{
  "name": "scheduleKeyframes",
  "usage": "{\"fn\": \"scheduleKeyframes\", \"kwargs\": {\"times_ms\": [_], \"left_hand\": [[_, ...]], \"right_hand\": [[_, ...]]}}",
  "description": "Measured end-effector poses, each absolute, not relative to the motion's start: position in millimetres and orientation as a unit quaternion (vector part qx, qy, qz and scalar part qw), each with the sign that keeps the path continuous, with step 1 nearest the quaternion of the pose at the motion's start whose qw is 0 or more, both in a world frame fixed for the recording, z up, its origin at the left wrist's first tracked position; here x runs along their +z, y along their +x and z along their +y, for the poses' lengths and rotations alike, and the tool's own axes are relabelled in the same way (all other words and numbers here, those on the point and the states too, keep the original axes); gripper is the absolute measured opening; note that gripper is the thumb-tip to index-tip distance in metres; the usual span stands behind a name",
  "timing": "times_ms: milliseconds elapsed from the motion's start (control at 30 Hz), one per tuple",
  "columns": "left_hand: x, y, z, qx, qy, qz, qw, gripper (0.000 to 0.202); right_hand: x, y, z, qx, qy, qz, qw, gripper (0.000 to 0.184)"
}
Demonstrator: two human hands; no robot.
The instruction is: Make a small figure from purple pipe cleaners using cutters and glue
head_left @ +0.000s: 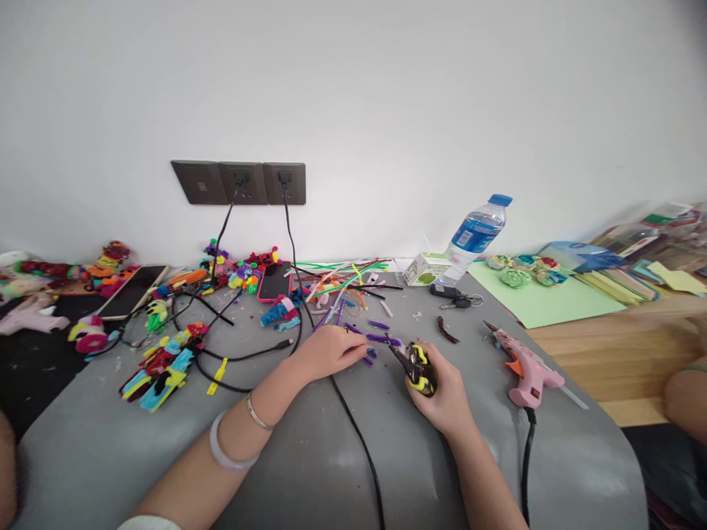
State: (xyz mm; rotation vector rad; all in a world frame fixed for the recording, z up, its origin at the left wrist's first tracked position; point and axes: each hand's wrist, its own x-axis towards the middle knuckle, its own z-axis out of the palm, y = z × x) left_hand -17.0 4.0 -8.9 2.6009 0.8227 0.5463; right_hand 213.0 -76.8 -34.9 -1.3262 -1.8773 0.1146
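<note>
My right hand [442,390] is closed round a pair of black-and-yellow pliers [415,363], whose jaws point left at a purple pipe-cleaner piece [381,338]. My left hand [328,350] rests on the grey table cover [309,456], fingers curled and pinched at short purple pieces by the plier tips. What the left fingertips hold is too small to make out. Several cut purple bits lie between the two hands.
A pink glue gun [527,372] lies to the right with its cord running down. Loose pipe cleaners [339,283], two phones [275,281], cables, a water bottle [475,235], keys [456,297], a small carton, green paper [546,302] and colourful craft figures [160,364] crowd the far side.
</note>
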Motion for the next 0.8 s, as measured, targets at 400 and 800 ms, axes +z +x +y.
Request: {"fn": "scheduleKeyframes", "kwargs": {"times_ms": [400,800], "left_hand": [[-8.1,-16.8,3.8,0.192,0.921,0.292,0.171,0.033],[-7.9,-16.9,3.9,0.198,0.924,0.283,0.167,0.035]], "right_hand": [[-35.2,213.1,-76.4,0.044,-0.522,-0.747,0.41,0.026],[-35.4,213.1,-76.4,0.045,-0.522,-0.746,0.412,0.026]]}}
